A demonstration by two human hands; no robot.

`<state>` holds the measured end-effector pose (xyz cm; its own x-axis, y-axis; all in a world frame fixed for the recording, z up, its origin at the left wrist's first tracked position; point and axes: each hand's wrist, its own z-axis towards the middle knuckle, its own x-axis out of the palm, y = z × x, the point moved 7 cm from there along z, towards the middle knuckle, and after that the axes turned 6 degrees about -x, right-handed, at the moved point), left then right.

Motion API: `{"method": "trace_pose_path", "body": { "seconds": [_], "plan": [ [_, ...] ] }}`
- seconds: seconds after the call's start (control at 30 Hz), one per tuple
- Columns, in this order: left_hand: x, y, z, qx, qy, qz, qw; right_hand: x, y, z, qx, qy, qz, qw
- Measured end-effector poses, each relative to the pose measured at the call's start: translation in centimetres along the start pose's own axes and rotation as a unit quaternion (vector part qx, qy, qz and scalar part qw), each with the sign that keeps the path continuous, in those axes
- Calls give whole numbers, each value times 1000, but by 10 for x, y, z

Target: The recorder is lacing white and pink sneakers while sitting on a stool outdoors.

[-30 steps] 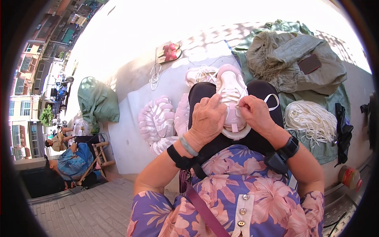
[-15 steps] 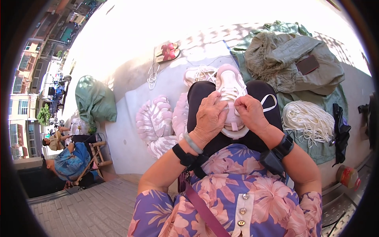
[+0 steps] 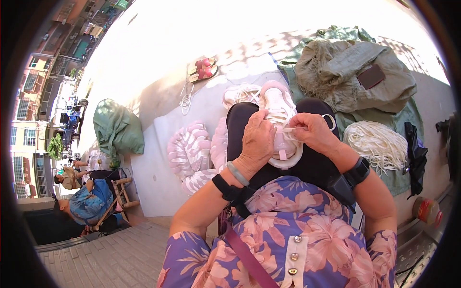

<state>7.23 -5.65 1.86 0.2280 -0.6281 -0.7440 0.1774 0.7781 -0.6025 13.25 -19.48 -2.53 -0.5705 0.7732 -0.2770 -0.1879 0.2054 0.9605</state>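
A white and pink sneaker (image 3: 277,98) rests on my lap, toe pointing away from me, its laces partly threaded across the tongue. My left hand (image 3: 257,139) grips its left side near the upper eyelets, fingers bent against the edge. From the right, my right hand (image 3: 314,133) pinches a white shoelace (image 3: 288,129) that runs across the pink tongue. The lace's loose part loops out beyond that hand, over my dark-trousered knee. Another laced sneaker (image 3: 240,94) stands just beyond my left knee. What lies under my left fingers is hidden.
Rows of pink and white shoes (image 3: 189,149) lie on a pale sheet (image 3: 149,177) at left. To the right are a pile of white laces (image 3: 374,144), a large sack (image 3: 355,72) and a black bag (image 3: 415,158). Red sandals (image 3: 204,72) stand ahead; people (image 3: 91,201) sit at far left.
My right hand has turned and drawn slightly rightward, so a stretch of lace now shows between its fingertips and the tongue. My left hand stays on the sneaker's left side.
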Motion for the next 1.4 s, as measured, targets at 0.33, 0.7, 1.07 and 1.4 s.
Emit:
{"method": "trace_pose_path", "body": {
  "seconds": [0.33, 0.7, 1.07, 1.4],
  "plan": [
    [-1, -4, -8, -1, -8, 17, 1000, 8, 12, -2, -16, -34, -93, 995],
    [11, 2, -9, 36, -47, 57, 997, 18, 12, 3, -66, -48, -149, 985],
    [-21, 5, -12, -40, -31, 5, 999, -16, 22, -4, 8, 53, -67, 996],
    [-92, 91, -34, -214, -44, -71, 973, -73, 4, -20, -9, -225, 166, 960]
  ]
}}
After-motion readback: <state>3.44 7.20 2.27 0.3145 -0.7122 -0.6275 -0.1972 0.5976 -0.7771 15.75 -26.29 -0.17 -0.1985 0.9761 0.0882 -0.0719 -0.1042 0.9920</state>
